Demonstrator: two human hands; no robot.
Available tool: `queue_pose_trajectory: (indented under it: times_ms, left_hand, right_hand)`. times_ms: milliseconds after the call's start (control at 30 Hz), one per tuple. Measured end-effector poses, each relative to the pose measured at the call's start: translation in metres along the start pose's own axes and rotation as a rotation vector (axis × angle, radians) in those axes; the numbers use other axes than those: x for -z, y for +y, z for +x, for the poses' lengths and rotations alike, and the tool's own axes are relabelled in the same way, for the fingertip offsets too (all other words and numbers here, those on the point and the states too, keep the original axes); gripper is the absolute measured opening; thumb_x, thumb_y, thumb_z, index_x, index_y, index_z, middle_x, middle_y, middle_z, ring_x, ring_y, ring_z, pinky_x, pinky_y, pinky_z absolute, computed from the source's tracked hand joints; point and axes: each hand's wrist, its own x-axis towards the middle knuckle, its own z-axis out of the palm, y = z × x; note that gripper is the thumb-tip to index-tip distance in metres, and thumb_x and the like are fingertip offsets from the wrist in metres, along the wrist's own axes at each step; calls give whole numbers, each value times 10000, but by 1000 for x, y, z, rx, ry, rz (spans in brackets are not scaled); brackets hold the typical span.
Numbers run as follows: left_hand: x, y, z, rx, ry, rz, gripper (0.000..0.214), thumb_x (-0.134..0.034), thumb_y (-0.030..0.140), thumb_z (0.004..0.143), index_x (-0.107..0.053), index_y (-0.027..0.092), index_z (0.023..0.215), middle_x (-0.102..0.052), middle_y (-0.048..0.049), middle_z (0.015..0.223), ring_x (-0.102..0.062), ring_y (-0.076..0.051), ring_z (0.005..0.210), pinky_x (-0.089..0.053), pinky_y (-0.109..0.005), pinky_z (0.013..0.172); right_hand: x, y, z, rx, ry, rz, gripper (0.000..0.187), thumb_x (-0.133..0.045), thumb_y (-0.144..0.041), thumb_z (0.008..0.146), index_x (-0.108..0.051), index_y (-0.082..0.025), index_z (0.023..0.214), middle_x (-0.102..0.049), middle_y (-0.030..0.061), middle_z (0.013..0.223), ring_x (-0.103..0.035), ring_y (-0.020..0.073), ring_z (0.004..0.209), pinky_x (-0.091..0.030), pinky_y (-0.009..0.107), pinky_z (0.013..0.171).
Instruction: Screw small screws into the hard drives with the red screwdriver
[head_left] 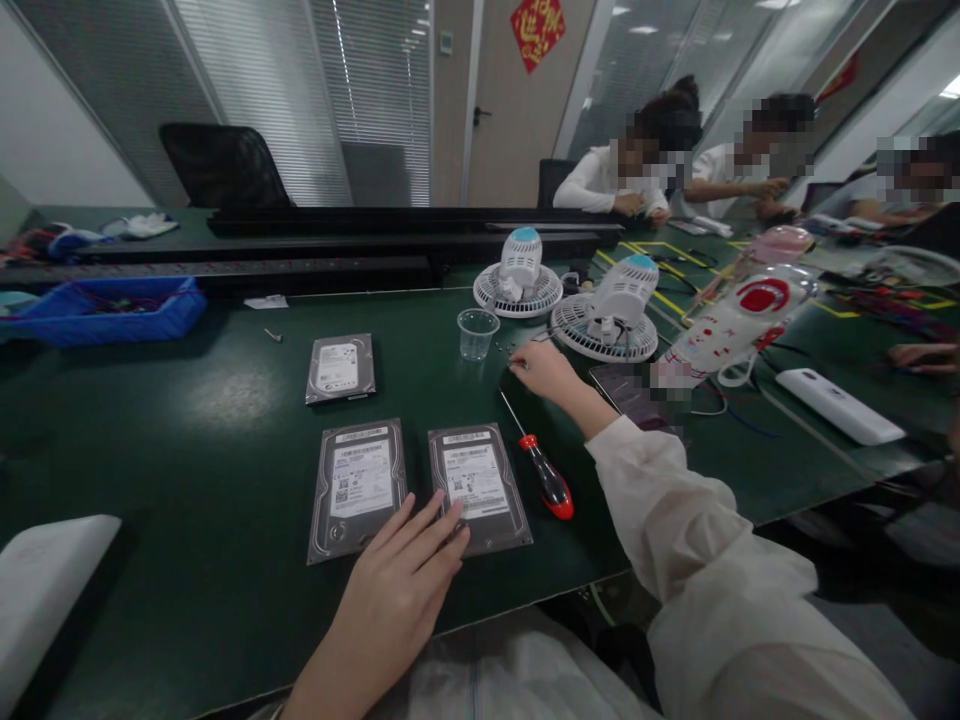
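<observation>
My left hand is open, fingers stretched out over the near edges of two hard drives. One hard drive lies on the left and another hard drive on the right, both label up. A third hard drive rests farther back. Beyond the screwdriver's tip, my right hand is closed in a pinch at the table surface; what its fingertips hold is too small to make out. Several tiny screws lie beside those fingers. A clear plastic cup stands just left of them. The red-and-black screwdriver lies flat.
Two white fans lie face down behind my right hand. A phone, a pink-and-white bottle and a white power strip are on the right. A blue bin sits far left. Several people are seated across and to the right.
</observation>
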Motion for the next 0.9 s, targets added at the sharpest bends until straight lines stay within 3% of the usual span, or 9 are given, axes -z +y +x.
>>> queue_pose_trajectory:
  times_ms: [333, 600, 667, 800, 900]
  left_hand:
    - [2, 1, 2, 10, -15, -4, 321, -514, 91, 1076, -750, 141, 1288, -758, -116, 1426, -719, -322, 1345, -626, -593, 1102]
    - [2, 0, 2, -3, -18, 2, 319, -515, 93, 1072, -751, 127, 1283, -763, -133, 1413, -723, -333, 1337, -632, -609, 1086]
    - [2, 0, 2, -4, -15, 10, 318, -507, 92, 1074, -755, 128, 1269, -765, -133, 1409, -727, -332, 1331, -635, -610, 1079]
    - [2, 1, 2, 0, -11, 16, 321, -504, 88, 1076, -758, 137, 1264, -769, -123, 1404, -732, -325, 1326, -639, -600, 1077]
    - [2, 1, 2, 4, -15, 15, 325, -502, 91, 1078, -759, 140, 1270, -765, -123, 1411, -723, -320, 1339, -628, -588, 1099]
  right_hand:
    - [-9, 4, 2, 39, 41, -2, 371, -685, -410, 1041, -676, -188, 1339, -691, 110, 1371, -703, 243, 1187, -618, 478, 1015]
    - [-14, 6, 5, 54, 67, 145, 373, -688, -414, 1039, -676, -180, 1329, -697, 107, 1350, -707, 241, 1171, -621, 474, 1003]
    - [-13, 7, 6, 54, 74, 220, 331, -703, -409, 1030, -699, -168, 1256, -725, 91, 1270, -719, 222, 1112, -626, 454, 973]
    - [-1, 8, -8, 80, 78, 440, 143, -727, -283, 937, -758, -148, 898, -780, 59, 906, -728, 189, 875, -598, 334, 839]
    - [10, 2, -36, 144, 17, 618, 171, -697, -304, 873, -762, -148, 851, -779, 56, 833, -712, 174, 788, -570, 295, 750]
